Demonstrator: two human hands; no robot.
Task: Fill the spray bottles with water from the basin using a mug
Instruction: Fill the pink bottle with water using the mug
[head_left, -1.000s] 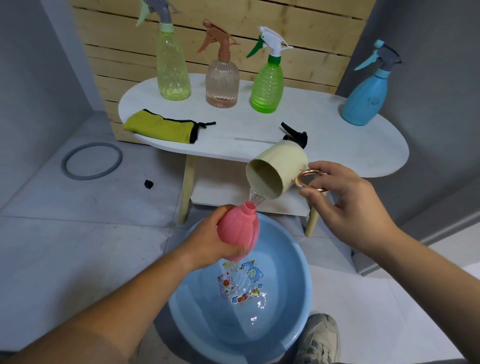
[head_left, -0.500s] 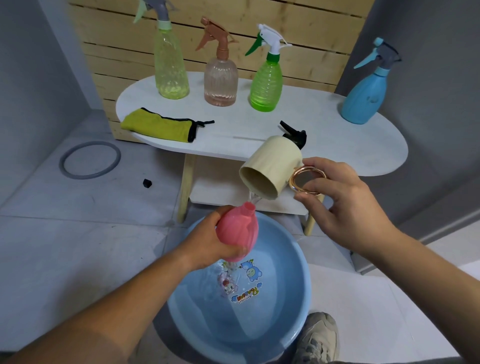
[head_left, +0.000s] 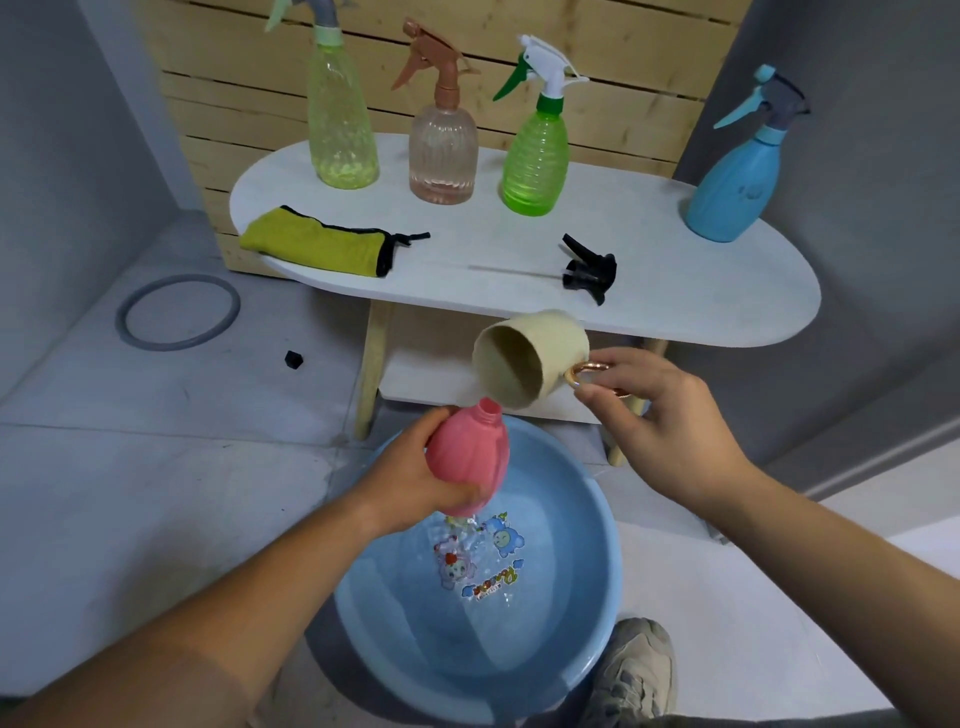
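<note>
**Mug lip just up and right of the bottle's open neck**

The pink bottle (head_left: 467, 457) hangs over the far part of the basin (head_left: 615, 561), which sits on the floor close to me. Its long axis runs nearly upright and leans a little far and right, so the uncapped neck points toward the mug (head_left: 530, 358). My left hand (head_left: 410, 478) holds it from the left side, fingers wrapped round the belly.

The mug lies tipped almost on its side, mouth facing left and toward me. Its lower lip sits just above and right of the neck, close but apart. My right hand (head_left: 660, 421) pinches the gold ring handle (head_left: 589, 371) between thumb and forefinger, with the other fingers curled under.

I see no clear stream at the lip, so I judge the mug is spent and needs another dip. The water is straight below, and the right hand is the one to go down for it. The surface under the bottle is rippled.

Beyond, on the white table (head_left: 675, 291), lie a black spray head (head_left: 589, 270) and a yellow cloth (head_left: 317, 241). Along the far edge stand the yellow-green bottle (head_left: 340, 130), the clear bottle (head_left: 442, 150), the green bottle (head_left: 535, 161) and the blue bottle (head_left: 732, 182), all capped.
</note>
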